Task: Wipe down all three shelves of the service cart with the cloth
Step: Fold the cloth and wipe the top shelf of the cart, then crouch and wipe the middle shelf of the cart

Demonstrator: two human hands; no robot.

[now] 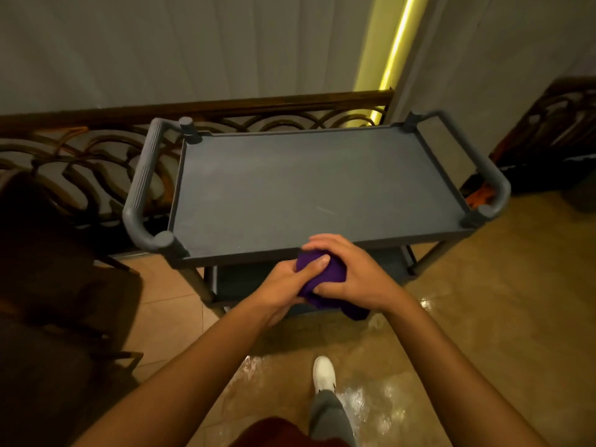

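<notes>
A bunched purple cloth [324, 274] is gripped between the left hand [285, 287] and right hand [350, 272]; both are closed around it. It is held just before the near rim of the grey cart's top shelf [316, 185].

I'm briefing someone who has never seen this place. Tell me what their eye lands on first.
First, the purple cloth, bunched between the left hand and right hand at the near edge of the grey service cart. Next, the cart's bare top shelf at centre, then the glowing yellow light strip behind it, upper right.

A dark chair [48, 269] stands left, ornate railing [96, 150] behind, glossy tiled floor [500, 301] below.
</notes>
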